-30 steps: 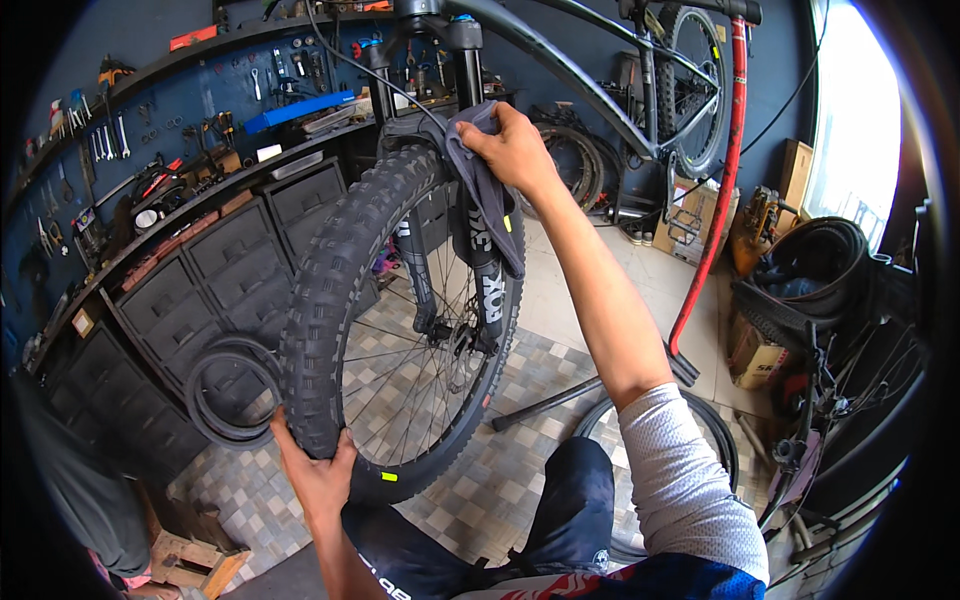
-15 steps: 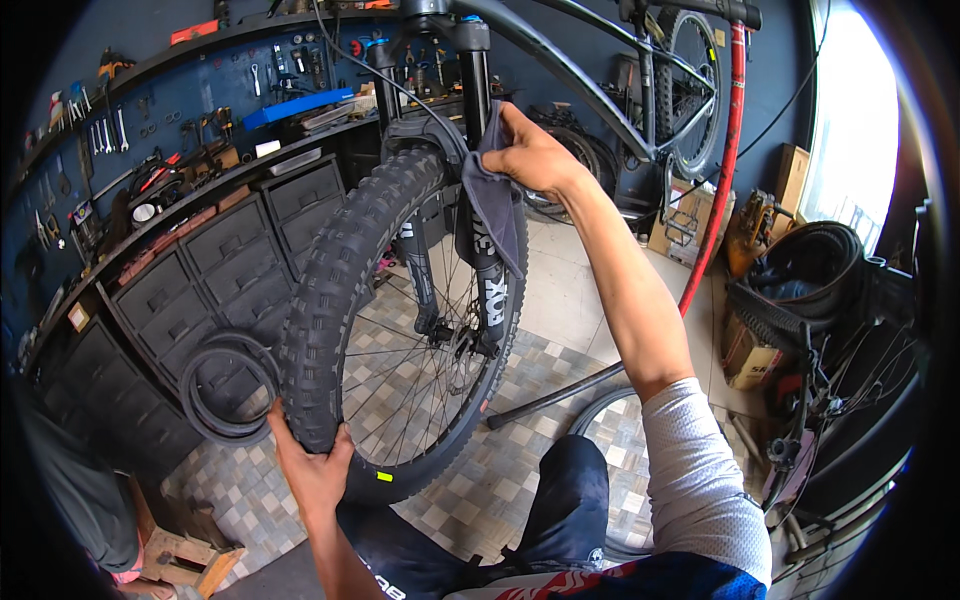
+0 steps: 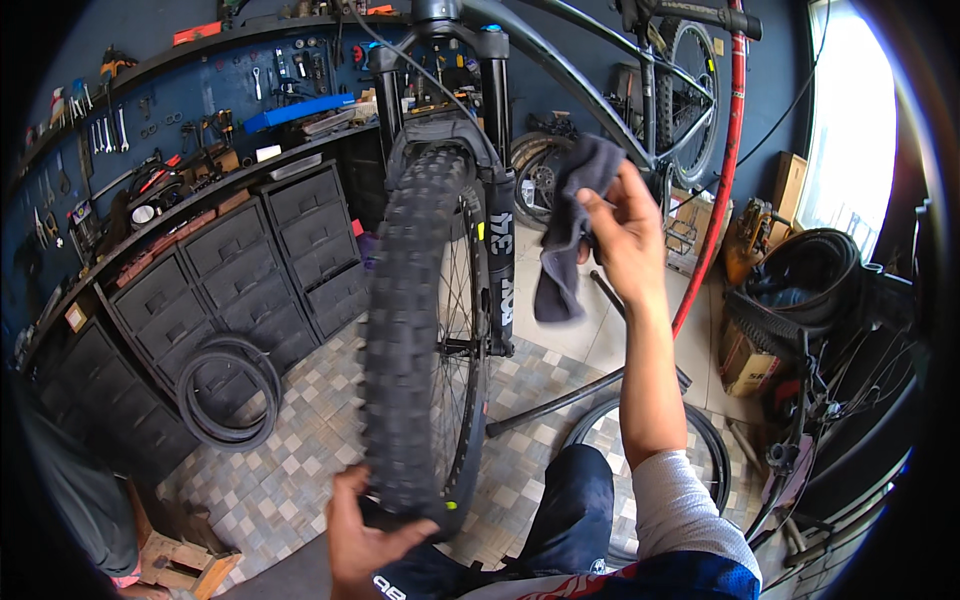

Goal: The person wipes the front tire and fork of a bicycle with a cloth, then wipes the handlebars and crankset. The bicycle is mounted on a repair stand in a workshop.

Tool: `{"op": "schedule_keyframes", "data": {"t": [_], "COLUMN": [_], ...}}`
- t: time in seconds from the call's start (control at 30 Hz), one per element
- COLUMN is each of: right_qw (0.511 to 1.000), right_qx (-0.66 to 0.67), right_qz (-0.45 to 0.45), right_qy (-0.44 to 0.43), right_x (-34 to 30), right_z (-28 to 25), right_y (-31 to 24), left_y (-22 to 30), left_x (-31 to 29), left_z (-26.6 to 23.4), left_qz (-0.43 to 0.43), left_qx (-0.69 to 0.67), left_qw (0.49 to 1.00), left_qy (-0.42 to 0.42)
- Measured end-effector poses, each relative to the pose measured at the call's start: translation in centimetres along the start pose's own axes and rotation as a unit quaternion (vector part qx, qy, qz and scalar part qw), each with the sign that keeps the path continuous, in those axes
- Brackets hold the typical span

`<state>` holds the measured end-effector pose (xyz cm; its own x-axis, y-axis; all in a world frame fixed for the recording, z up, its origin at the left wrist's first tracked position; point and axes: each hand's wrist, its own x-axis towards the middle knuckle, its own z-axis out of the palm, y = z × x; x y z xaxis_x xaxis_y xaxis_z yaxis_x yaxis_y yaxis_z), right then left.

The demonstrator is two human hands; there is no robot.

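Around the lower end of the tyre (image 3: 400,330), the left hand (image 3: 372,548) is clasping its grip, while the tread is looking blurred. Just right of the fork (image 3: 502,265) and apart from it, the right hand (image 3: 632,240) is clamping its grip on the cloth (image 3: 565,232), whose lower end is also blurring. The tyre is hiding the fork's lower left leg; the top edge of view is cutting off the frame (image 3: 560,70). Below the front edge of the desk (image 3: 212,190), closed drawers (image 3: 235,245) are concealing any contents. Far right, stacked tyres (image 3: 800,270) are covering a carton's (image 3: 752,362) top.
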<state>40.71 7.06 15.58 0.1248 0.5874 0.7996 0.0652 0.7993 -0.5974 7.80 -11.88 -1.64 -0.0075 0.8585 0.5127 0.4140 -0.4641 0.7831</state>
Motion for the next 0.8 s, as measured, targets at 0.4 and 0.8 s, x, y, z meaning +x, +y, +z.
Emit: {"op": "schedule_keyframes", "data": {"t": [0.4, 0.8], "right_qw": [0.769, 0.632], "right_qx": [-0.326, -0.592], "right_qz": [-0.233, -0.398], "right_qy": [-0.499, -0.303], "right_x": [-8.2, -16.6], "right_z": [4.8, 3.8], "right_y": [-12.7, -6.6], "left_y": [-2.4, -3.7], "left_x": [4.9, 14.8], "left_z": [9.6, 3.2], "left_qz": [0.13, -0.043], "left_qx": [-0.384, -0.725], "left_qw": [0.827, 0.672], "left_qy": [-0.389, 0.142]}}
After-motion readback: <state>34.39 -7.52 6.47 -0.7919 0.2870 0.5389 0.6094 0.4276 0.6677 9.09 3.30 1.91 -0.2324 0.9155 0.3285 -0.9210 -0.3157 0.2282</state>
